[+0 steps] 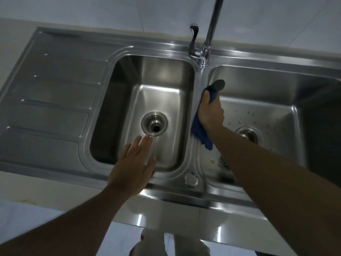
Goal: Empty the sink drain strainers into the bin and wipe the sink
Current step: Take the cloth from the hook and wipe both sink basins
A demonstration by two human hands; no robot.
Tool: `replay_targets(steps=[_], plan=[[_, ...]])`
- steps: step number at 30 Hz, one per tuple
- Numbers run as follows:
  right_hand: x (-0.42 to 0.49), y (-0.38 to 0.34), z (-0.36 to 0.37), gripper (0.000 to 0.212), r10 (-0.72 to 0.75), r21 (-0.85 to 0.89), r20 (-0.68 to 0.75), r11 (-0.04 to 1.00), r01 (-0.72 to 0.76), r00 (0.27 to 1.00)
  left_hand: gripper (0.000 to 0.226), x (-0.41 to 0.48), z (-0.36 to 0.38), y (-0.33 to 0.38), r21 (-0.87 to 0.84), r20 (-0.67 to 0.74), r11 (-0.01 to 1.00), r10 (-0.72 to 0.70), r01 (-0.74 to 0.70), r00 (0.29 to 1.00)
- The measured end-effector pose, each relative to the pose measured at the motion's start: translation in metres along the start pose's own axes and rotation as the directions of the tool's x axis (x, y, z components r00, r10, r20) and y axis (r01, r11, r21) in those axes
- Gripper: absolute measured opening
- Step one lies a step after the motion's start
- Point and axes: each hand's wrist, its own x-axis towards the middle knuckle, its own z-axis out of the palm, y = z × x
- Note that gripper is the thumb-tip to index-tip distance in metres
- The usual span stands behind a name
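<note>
A stainless double sink fills the view. The left basin [160, 89] has an open drain [154, 126] with no strainer basket showing. In the right basin [276, 93] food crumbs lie scattered around its drain strainer [248, 134]. My right hand [210, 111] grips a blue cloth [200, 133] against the right basin's left wall, beside the divider. My left hand [132, 169] rests flat with straight fingers on the front rim of the left basin, holding nothing.
A chrome tap [212, 24] with a lever rises behind the divider. A ribbed draining board [51, 93] lies to the left. A round plug cap [191, 179] sits on the front rim. White worktop and wall tiles surround the sink.
</note>
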Motion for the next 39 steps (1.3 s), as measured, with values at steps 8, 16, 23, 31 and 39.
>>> replay_targets(steps=[8,16,23,31,39], plan=[[-0.068,0.037,-0.002,0.072,-0.141,-0.269,0.079,0.950,0.157,0.987,0.061,-0.001,0.000,0.001,0.012,-0.001,1.000,-0.011,0.011,1.000],[-0.091,0.057,-0.013,0.076,-0.146,-0.364,0.189,0.908,0.208,0.971,0.060,0.000,0.002,-0.002,0.073,0.035,0.997,0.013,-0.015,0.999],[-0.134,0.086,-0.080,0.056,-0.306,-0.720,0.458,0.423,0.550,0.835,0.067,0.007,-0.008,0.012,0.350,0.056,0.904,0.242,-0.246,0.969],[-0.139,0.146,-0.204,0.050,-0.233,-0.854,0.176,0.447,0.266,0.956,0.059,0.044,0.014,0.092,0.175,-0.019,0.928,0.338,-0.329,0.941],[-0.169,0.144,-0.162,0.052,-0.448,-0.694,0.296,0.506,0.512,0.844,0.059,0.057,0.049,0.137,0.226,-0.008,0.955,0.197,-0.190,0.980]])
